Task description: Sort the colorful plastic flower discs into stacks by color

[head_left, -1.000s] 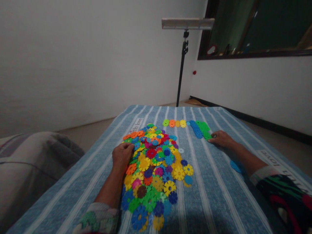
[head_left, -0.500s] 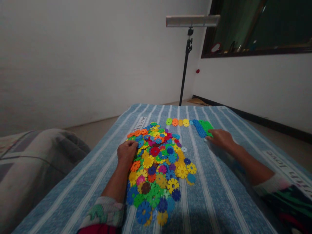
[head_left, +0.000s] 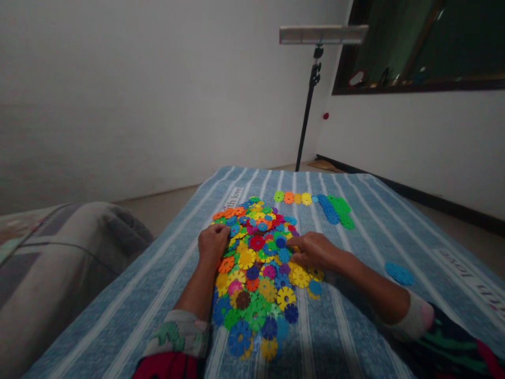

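A heap of colourful flower-shaped plastic discs (head_left: 256, 263) lies on the striped cloth. My left hand (head_left: 213, 243) rests at the heap's left edge with its fingers curled closed; whatever they hold, if anything, is hidden. Over the heap's right side reaches my right hand (head_left: 313, 250), its fingers apart and touching the discs near a dark blue one. Beyond the heap, single discs (head_left: 289, 198) lie in a row. At that row's right end are a slanting line of overlapping blue discs (head_left: 328, 209) and a line of green discs (head_left: 341, 212) beside it.
A separate group of light blue discs (head_left: 399, 273) lies right of my right forearm. The blue striped cloth (head_left: 158, 295) covers the table. Left of it is a grey cloth-covered shape (head_left: 87, 268). A black stand (head_left: 305, 116) with a light panel rises behind the table.
My right hand has left the green discs and moved left and nearer to the heap. The light blue discs at right now show. My left hand stays at the heap's left edge.
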The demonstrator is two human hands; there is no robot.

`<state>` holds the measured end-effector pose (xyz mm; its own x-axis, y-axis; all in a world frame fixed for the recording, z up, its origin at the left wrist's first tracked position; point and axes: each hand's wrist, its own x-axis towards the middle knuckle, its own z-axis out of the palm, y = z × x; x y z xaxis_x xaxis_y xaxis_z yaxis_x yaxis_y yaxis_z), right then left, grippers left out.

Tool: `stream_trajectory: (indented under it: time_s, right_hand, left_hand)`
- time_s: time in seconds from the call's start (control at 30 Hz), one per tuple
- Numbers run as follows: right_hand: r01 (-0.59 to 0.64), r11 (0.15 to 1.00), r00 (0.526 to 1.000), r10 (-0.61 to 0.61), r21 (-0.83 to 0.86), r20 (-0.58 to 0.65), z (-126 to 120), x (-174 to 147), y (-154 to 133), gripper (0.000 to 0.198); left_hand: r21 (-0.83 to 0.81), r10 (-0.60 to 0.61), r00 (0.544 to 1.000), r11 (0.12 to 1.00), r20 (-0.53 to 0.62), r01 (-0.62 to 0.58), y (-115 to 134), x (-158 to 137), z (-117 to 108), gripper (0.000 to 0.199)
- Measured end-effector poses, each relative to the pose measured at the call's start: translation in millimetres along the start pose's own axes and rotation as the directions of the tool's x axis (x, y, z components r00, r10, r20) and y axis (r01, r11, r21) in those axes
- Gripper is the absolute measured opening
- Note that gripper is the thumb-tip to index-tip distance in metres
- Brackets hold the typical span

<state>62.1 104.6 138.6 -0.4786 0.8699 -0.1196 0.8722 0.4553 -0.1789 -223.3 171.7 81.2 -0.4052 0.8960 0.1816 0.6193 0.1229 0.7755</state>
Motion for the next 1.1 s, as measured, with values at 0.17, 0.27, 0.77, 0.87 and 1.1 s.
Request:
stream_trajectory:
  time_s: [0.17,0.27,0.77,0.87,1.1]
  right_hand:
    - [0.036,0.999,0.999,-0.035,0.039,-0.007,3.0,4.3,-2.6,0.033]
    - [0.049,0.997,0.998,-0.047,0.059,-0.031,5.3,6.5,-1.4,0.032]
    - [0.041,0.996,0.995,-0.048,-0.08,-0.086,26.7,15.1,21.5,0.026]
    - [0.025,0.998,0.995,-0.03,-0.053,-0.099,26.1,13.9,25.3,0.03]
    - [0.074,0.994,0.992,-0.065,0.081,-0.113,24.1,11.9,28.8,0.024]
  left_hand:
    - [-0.005,0.008,1.0,1.0,0.002,-0.008,-0.9,-0.5,1.2,0.029]
    - [-0.003,0.019,1.0,1.0,-0.007,-0.019,-1.1,-0.4,1.3,0.027]
    - [-0.01,0.007,1.0,1.0,-0.007,-0.007,-4.9,1.3,3.5,0.029]
    - [-0.013,0.012,1.0,1.0,-0.005,-0.012,-5.7,1.8,3.8,0.029]
    - [-0.012,0.007,1.0,1.0,-0.008,-0.008,-5.2,1.6,3.2,0.026]
